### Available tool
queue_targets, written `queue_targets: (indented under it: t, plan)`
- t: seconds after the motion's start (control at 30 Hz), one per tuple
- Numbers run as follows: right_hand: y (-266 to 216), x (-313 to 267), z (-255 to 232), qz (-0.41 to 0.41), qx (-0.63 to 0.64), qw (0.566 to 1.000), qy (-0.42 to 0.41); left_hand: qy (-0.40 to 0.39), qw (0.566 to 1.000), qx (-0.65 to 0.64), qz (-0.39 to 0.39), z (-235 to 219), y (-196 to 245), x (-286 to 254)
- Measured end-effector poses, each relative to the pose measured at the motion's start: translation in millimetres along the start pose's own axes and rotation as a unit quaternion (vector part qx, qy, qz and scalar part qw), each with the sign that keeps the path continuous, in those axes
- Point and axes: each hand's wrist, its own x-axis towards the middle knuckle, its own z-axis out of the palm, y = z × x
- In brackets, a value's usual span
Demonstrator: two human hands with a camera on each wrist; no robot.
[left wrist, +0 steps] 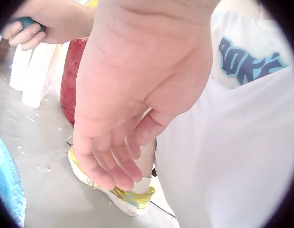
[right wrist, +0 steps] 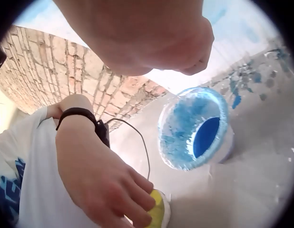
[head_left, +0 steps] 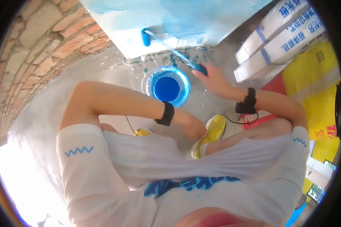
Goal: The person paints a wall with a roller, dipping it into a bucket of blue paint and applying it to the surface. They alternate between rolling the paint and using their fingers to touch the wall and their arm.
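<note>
My right hand (head_left: 215,80) grips the dark handle of a paint roller (head_left: 182,56). The blue roller head (head_left: 146,37) lies against the lower part of a white panel (head_left: 121,22) streaked with light blue. Below it stands a bucket (head_left: 187,85) of deep blue paint, its inner wall smeared blue. In the right wrist view the right hand (right wrist: 180,52) appears only as a fist edge, with the roller hidden. Nothing is in my left hand (left wrist: 132,109), which hangs loosely with relaxed fingers near the yellow shoe (head_left: 216,128).
A brick wall (head_left: 45,34) rises on the left. White wrapped bundles (head_left: 272,41) with blue print lie at the right, beside a yellow printed sack (head_left: 314,72). Blue drips and white specks mark the grey floor (head_left: 113,68) around the bucket. A red item (left wrist: 74,78) lies behind the leg.
</note>
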Motion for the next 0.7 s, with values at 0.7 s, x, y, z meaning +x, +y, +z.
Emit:
queue_targets:
  t: [0.7]
  plan:
    - [99, -79, -50, 0.173, -0.06, 0.974, 0.133, -0.062, 0.993, 0.082, 0.049, -10, 16, 32]
